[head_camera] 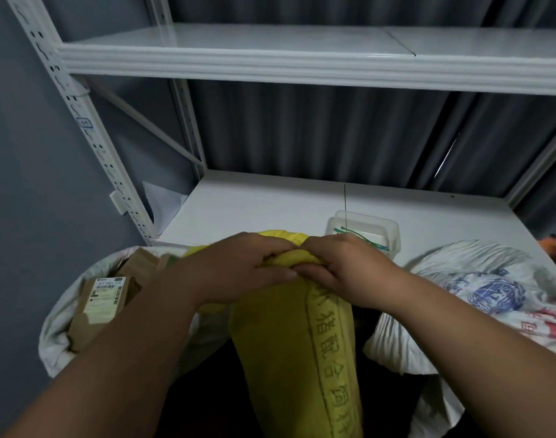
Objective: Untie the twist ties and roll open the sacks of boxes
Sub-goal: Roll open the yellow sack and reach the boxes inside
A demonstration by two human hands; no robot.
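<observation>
Three sacks: both hands' fingers grip the yellow sack [297, 336]'s rolled rim, left hand [238, 267], right hand [346, 270].

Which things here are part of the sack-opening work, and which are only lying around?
Part of the job:
- yellow sack, its rim gripped by the left hand and right hand
- white sack on the left, already open, showing cardboard boxes
- white printed sack on the right
- clear tub holding ties

Lying about:
- white shelving
- grey curtain
</observation>
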